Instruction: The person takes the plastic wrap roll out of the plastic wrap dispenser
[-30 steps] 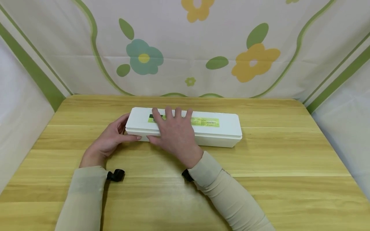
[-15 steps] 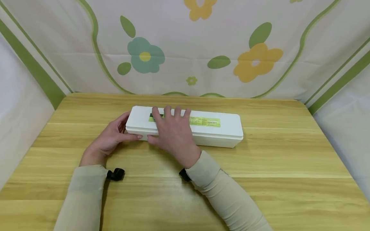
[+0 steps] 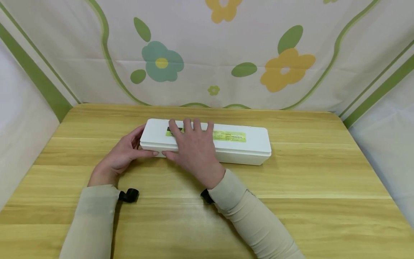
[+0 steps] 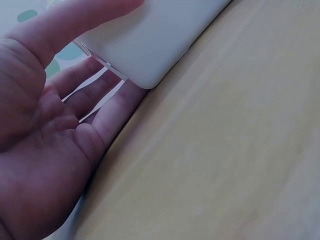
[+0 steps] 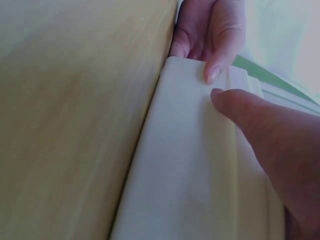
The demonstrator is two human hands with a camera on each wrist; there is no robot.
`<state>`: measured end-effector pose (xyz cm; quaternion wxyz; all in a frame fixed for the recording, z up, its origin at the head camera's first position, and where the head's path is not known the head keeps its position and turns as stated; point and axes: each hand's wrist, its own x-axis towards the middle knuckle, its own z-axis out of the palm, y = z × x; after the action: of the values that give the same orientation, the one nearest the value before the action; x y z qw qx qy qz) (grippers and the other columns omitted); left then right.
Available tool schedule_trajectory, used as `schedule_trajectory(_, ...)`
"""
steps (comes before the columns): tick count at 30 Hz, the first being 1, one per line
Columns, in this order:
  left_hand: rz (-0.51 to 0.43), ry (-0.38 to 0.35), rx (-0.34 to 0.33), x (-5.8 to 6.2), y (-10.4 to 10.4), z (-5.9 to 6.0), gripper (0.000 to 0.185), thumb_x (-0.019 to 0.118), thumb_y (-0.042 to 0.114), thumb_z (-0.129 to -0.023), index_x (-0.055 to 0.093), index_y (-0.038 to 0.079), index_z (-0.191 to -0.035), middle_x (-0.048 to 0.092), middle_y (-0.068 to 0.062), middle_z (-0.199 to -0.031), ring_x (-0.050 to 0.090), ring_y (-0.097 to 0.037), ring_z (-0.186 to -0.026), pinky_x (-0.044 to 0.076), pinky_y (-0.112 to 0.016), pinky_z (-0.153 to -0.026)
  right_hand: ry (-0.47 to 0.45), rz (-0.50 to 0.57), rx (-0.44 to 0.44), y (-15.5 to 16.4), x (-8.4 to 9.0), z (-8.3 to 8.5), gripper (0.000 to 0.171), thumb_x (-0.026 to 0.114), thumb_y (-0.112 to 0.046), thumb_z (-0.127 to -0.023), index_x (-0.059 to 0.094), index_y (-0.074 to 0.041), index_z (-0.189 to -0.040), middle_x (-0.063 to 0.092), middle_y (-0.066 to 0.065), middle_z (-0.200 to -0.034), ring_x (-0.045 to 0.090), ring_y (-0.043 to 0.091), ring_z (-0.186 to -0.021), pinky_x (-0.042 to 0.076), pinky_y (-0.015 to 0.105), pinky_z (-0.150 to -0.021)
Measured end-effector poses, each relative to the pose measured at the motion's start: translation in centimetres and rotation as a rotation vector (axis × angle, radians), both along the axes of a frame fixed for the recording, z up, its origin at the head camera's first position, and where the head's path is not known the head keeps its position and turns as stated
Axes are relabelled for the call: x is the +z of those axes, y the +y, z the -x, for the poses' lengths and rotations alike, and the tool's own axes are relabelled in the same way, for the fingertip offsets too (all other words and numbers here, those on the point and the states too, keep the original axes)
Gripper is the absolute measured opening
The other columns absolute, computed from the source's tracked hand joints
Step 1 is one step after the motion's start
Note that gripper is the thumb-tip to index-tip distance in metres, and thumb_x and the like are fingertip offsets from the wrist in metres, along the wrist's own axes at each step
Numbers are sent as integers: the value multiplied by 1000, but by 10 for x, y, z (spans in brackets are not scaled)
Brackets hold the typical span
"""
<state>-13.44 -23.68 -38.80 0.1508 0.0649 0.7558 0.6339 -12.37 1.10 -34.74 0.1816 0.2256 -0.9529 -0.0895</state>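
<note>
White box (image 3: 245,145) with a yellow-green label (image 3: 229,136), pale yellow wood-grain table (image 3: 323,187), beige sleeves (image 3: 255,223), black wrist straps (image 3: 129,195), cream backdrop (image 3: 207,46) with teal and yellow flowers, green leaves, green stripes

Left hand (image 4: 55,125) round box (image 4: 150,40) end (white)

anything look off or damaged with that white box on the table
Nothing stands out. The white box lies flat on the wooden table with its lid seated and its label intact. The left hand grips its left end and the right hand lies across the lid. No cracks, spills or dents show.
</note>
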Motion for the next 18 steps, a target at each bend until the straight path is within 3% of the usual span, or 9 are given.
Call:
schedule_trajectory(9,-3,8,-13,1,2,3,99,84,2,-92,31,27,-171,41,-1,-166,37,-16,-144,43,-15,-106,83,19,41,4,-4,6,87,57,-88,-88,50,-28,-151,66,5,-126,64,33,-114,53,56,-90)
schedule_trajectory(18,12,-2,-14,-1,-2,1,100,84,4,-92,28,27,-172,36,-1,-170,33,-16,-149,41,-13,-106,11,-28,11,0,-3,5,92,54,-90,-88,45,-29,-155,63,5,-132,61,33,-121,51,58,-98)
